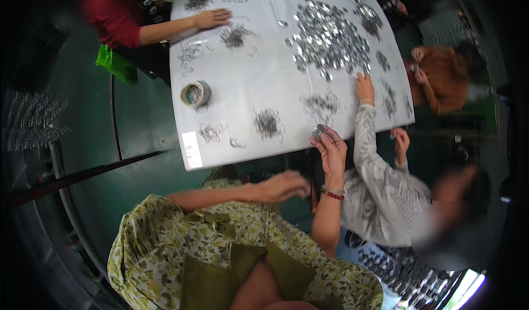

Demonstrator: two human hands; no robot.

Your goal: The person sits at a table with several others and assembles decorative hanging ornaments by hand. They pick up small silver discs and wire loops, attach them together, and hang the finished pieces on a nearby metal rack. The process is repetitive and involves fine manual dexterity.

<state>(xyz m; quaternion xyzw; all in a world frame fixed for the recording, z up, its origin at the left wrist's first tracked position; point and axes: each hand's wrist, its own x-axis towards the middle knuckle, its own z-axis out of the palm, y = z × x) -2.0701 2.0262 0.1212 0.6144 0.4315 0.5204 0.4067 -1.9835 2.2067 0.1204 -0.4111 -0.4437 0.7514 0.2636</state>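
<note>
From where I stand, the wearer's right hand (pixel 332 147) is lifted just beyond the near edge of the table (pixel 237 84), pinching a small round silver disc (pixel 318 131) between thumb and fingertips. The pinch takes it near its edge, probably so that most of its face stays uncovered and easy to see. The left hand (pixel 284 187) hangs lower, before the body, fingers together and loosely bent; it is blurred, so I cannot tell whether it holds anything.

On the table, a dark clump of thin wire pieces (pixel 268 124) lies near the front edge, and a looser wire heap (pixel 322 105) sits just beyond the right hand; both look placed for short reaches. The big pile of silver discs (pixel 333 37) spreads farther in, perhaps so that people on several sides can share it. A neighbour's hand (pixel 365 88) touches or nearly touches its near edge. At the left, a round tub (pixel 206 94) keeps small coloured bits together, its walls likely stopping them from mixing with the wires. Across there, a red-sleeved person's hand (pixel 214 18) rests flat above another wire heap (pixel 236 36).
</note>
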